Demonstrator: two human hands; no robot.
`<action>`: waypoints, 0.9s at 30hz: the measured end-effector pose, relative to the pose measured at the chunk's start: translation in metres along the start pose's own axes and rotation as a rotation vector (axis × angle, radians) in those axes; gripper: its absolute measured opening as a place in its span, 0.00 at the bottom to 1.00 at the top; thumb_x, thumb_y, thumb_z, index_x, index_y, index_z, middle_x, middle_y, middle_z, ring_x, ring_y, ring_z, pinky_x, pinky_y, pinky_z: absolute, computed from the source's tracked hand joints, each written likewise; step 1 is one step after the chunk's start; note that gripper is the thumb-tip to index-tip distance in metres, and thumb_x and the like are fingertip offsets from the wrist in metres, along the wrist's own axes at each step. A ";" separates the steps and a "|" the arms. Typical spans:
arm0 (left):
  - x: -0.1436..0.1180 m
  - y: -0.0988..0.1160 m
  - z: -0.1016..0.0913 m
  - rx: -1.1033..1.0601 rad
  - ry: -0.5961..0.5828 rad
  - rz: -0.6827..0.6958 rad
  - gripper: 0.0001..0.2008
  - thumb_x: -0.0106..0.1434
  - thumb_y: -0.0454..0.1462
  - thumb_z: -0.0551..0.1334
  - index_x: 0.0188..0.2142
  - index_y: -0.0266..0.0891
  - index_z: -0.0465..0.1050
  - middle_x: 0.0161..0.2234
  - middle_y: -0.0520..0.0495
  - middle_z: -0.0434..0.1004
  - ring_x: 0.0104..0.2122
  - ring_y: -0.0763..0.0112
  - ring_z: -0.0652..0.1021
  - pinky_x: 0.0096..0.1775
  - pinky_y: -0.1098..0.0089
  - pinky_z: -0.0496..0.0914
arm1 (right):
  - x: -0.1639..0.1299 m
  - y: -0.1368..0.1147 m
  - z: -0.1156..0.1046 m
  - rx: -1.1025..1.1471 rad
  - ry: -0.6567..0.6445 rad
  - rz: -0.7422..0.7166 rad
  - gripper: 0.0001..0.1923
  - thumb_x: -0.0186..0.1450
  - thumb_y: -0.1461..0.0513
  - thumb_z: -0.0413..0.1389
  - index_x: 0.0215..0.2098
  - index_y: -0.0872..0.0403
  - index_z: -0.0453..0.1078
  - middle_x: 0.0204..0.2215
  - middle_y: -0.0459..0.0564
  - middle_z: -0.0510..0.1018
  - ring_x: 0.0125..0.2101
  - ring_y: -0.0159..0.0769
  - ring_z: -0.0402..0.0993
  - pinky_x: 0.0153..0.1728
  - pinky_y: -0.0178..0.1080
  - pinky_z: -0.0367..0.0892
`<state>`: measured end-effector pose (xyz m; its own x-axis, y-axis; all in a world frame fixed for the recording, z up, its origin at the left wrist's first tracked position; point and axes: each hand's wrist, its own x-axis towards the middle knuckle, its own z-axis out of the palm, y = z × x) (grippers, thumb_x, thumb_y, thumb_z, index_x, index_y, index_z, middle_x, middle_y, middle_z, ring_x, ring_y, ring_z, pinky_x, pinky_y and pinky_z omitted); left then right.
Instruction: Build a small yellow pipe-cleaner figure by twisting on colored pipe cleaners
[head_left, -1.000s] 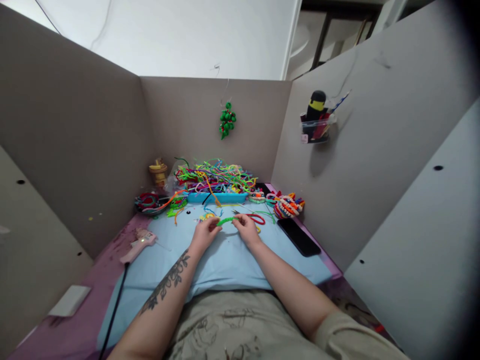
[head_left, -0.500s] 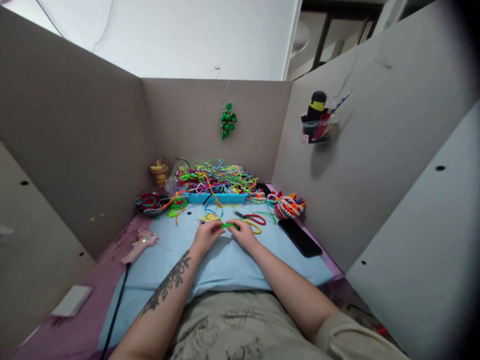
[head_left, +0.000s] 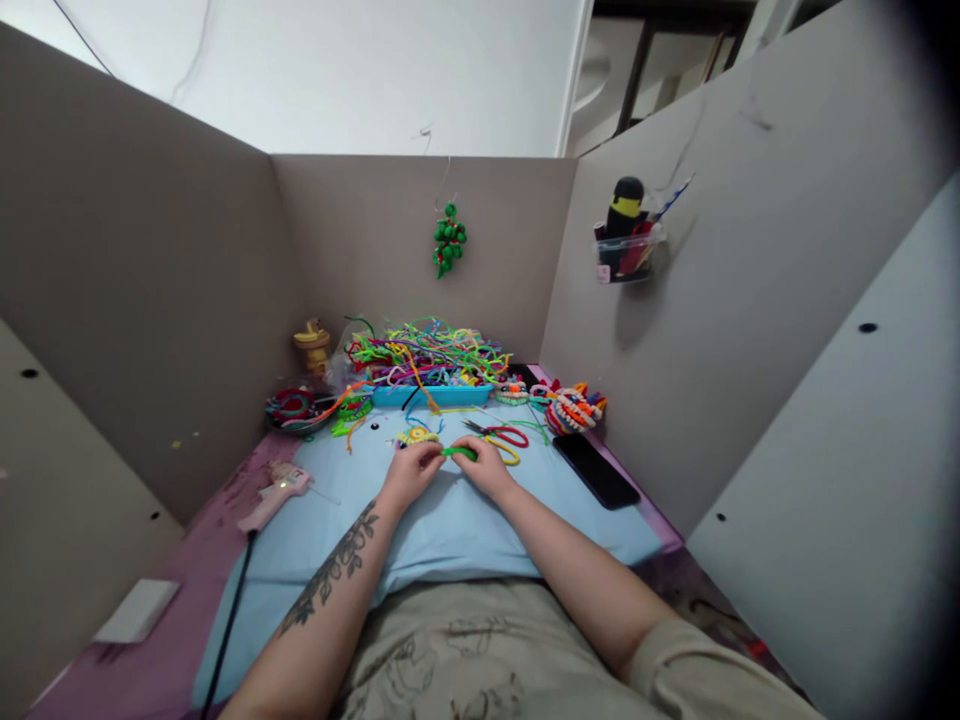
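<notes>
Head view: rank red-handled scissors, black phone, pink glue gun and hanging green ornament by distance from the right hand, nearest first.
From the right hand:
1. Red-handled scissors, just beyond it on the blue mat.
2. Black phone, to its right on the mat's edge.
3. Pink glue gun, far left, past the left hand.
4. Hanging green ornament, up on the back wall.

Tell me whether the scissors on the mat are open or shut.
Open: the scissors lie flat with their blades spread apart, just beyond the right hand.

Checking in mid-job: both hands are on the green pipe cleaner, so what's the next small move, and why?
Probably another small twist. The left hand and right hand each pinch an end of the green pipe cleaner, close together just above the blue mat; the scissors lie untouched beyond.
</notes>
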<state>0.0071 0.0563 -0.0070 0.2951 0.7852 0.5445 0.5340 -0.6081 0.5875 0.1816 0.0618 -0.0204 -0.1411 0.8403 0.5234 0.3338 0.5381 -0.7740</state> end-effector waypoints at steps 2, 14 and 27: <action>0.000 0.000 0.001 -0.014 -0.006 -0.006 0.09 0.58 0.40 0.59 0.36 0.39 0.73 0.31 0.48 0.78 0.29 0.72 0.75 0.33 0.72 0.69 | 0.000 -0.001 0.000 -0.011 -0.001 -0.007 0.08 0.56 0.62 0.53 0.33 0.54 0.72 0.29 0.47 0.76 0.31 0.35 0.70 0.35 0.36 0.65; 0.000 0.000 0.001 0.006 -0.029 0.017 0.09 0.59 0.39 0.57 0.36 0.38 0.72 0.32 0.47 0.77 0.30 0.71 0.74 0.35 0.72 0.68 | -0.003 -0.006 0.004 0.069 -0.057 0.021 0.11 0.57 0.61 0.55 0.39 0.54 0.70 0.35 0.49 0.77 0.37 0.36 0.72 0.41 0.39 0.67; 0.000 0.001 0.004 -0.086 -0.066 0.000 0.13 0.59 0.39 0.57 0.43 0.38 0.69 0.34 0.46 0.76 0.32 0.71 0.75 0.34 0.71 0.69 | -0.002 0.004 0.005 0.121 0.031 0.067 0.10 0.53 0.63 0.56 0.35 0.54 0.69 0.32 0.49 0.77 0.36 0.37 0.74 0.39 0.40 0.68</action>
<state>0.0105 0.0565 -0.0086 0.3477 0.7896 0.5056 0.4651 -0.6134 0.6383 0.1788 0.0627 -0.0264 -0.0925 0.8734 0.4781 0.2266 0.4860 -0.8441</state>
